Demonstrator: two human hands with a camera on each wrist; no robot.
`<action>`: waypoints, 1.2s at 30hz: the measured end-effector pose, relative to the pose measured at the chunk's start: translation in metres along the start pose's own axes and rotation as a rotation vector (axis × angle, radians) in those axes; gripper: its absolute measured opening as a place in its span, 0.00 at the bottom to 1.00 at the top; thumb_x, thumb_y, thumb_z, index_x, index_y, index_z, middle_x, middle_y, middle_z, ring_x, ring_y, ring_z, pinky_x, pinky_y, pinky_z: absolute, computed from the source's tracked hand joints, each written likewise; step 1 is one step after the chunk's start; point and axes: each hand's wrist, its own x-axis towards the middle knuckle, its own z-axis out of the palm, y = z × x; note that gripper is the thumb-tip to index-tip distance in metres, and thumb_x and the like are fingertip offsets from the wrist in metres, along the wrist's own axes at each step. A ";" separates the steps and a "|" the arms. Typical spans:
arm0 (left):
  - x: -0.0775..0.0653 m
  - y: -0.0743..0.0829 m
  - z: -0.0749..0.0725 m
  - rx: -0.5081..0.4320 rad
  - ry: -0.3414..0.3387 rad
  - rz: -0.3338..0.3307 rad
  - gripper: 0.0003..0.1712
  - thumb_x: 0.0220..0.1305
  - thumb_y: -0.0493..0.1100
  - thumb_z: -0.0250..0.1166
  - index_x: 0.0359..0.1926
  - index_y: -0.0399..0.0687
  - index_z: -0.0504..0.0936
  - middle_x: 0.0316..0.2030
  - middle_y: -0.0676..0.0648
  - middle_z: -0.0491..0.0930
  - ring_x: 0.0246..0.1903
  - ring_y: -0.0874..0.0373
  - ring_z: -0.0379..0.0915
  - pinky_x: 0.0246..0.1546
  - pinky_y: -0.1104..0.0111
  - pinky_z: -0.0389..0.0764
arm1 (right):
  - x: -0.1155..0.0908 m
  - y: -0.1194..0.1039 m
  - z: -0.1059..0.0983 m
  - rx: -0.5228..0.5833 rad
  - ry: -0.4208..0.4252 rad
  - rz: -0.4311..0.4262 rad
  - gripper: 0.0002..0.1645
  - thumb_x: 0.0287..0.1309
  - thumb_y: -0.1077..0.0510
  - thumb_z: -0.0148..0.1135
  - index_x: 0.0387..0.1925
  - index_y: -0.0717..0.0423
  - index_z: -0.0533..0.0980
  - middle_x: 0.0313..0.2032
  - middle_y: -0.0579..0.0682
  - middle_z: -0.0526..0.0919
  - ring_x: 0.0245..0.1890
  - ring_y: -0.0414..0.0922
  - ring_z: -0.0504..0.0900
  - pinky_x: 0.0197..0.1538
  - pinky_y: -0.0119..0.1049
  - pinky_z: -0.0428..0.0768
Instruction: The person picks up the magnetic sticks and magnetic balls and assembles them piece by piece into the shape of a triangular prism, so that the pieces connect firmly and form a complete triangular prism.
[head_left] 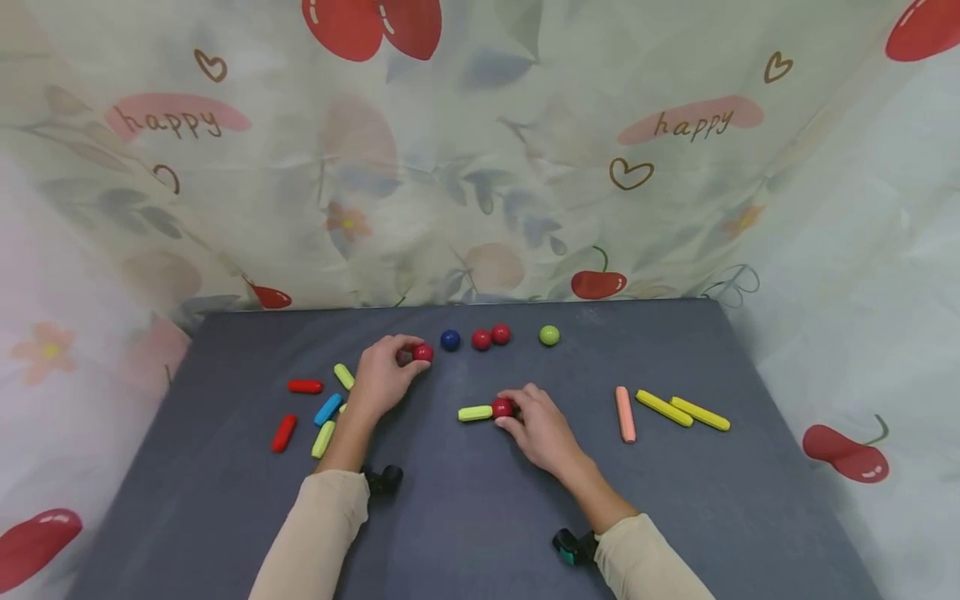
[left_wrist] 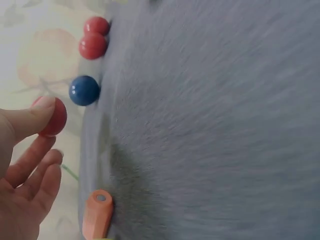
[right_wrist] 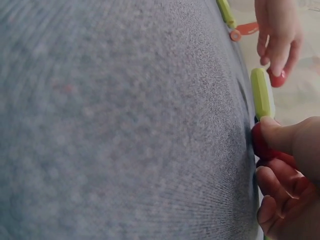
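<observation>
My left hand pinches a red ball between thumb and fingers, just left of a blue ball near the table's back edge. The left wrist view shows this red ball under the thumb, with the other fingers loosely bent. Mid-table, my right hand pinches another red ball. A short pale yellow-green stick sits against that ball's left side, lying along the table. Whether stick and ball are joined cannot be told; in the right wrist view the stick points away from the thumb.
Two red balls and a green ball line the back. At left lie red sticks, a blue stick and pale yellow sticks, partly behind my left arm. At right are a pink stick and two yellow sticks.
</observation>
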 end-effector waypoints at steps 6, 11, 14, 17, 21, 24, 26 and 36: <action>-0.032 0.001 0.003 -0.081 -0.008 -0.033 0.21 0.62 0.50 0.74 0.56 0.56 0.84 0.48 0.47 0.83 0.44 0.52 0.78 0.50 0.57 0.81 | 0.001 -0.001 0.001 0.006 -0.008 0.008 0.25 0.62 0.49 0.71 0.59 0.50 0.81 0.38 0.45 0.77 0.37 0.39 0.72 0.41 0.34 0.76; -0.054 0.001 0.010 -0.131 -0.021 -0.053 0.22 0.60 0.49 0.76 0.56 0.57 0.85 0.47 0.48 0.85 0.42 0.55 0.79 0.47 0.61 0.81 | 0.000 -0.001 0.000 0.010 -0.015 0.018 0.25 0.62 0.49 0.71 0.59 0.50 0.81 0.38 0.46 0.77 0.36 0.38 0.72 0.41 0.33 0.76; -0.066 0.000 0.017 -0.149 -0.030 -0.074 0.22 0.59 0.48 0.77 0.55 0.59 0.86 0.46 0.50 0.86 0.40 0.58 0.79 0.44 0.64 0.81 | 0.001 -0.001 0.000 0.010 -0.011 0.019 0.25 0.62 0.49 0.71 0.59 0.51 0.81 0.37 0.46 0.77 0.36 0.38 0.72 0.41 0.33 0.75; -0.076 0.000 0.025 -0.156 -0.041 -0.091 0.22 0.58 0.47 0.77 0.54 0.60 0.86 0.44 0.52 0.86 0.38 0.60 0.78 0.41 0.68 0.80 | 0.000 -0.002 0.001 0.000 -0.005 0.013 0.25 0.62 0.49 0.71 0.58 0.51 0.81 0.37 0.46 0.77 0.35 0.38 0.71 0.40 0.33 0.75; -0.084 0.002 0.035 -0.149 -0.057 -0.081 0.21 0.58 0.48 0.77 0.53 0.61 0.86 0.42 0.53 0.85 0.37 0.61 0.76 0.39 0.69 0.78 | 0.001 -0.002 0.002 -0.011 0.003 0.004 0.25 0.62 0.50 0.71 0.58 0.51 0.81 0.36 0.46 0.76 0.35 0.38 0.70 0.39 0.32 0.74; -0.084 0.004 0.041 -0.141 -0.057 -0.066 0.20 0.58 0.47 0.77 0.53 0.60 0.87 0.41 0.52 0.84 0.36 0.62 0.76 0.39 0.69 0.78 | 0.001 -0.003 0.002 -0.005 0.002 0.003 0.25 0.62 0.50 0.71 0.58 0.52 0.81 0.37 0.46 0.77 0.35 0.38 0.70 0.40 0.33 0.75; -0.084 0.006 0.043 -0.144 -0.048 -0.070 0.20 0.58 0.46 0.77 0.52 0.59 0.87 0.41 0.52 0.84 0.35 0.62 0.76 0.38 0.69 0.78 | 0.002 -0.003 0.002 -0.002 -0.003 0.003 0.24 0.62 0.50 0.71 0.58 0.52 0.81 0.37 0.47 0.77 0.35 0.38 0.71 0.40 0.33 0.75; -0.085 0.005 0.040 -0.156 -0.041 -0.062 0.23 0.57 0.46 0.78 0.55 0.57 0.86 0.43 0.51 0.85 0.38 0.61 0.78 0.41 0.68 0.81 | 0.001 -0.004 0.002 0.005 -0.007 0.017 0.25 0.62 0.50 0.71 0.58 0.52 0.81 0.37 0.46 0.77 0.35 0.38 0.72 0.41 0.33 0.76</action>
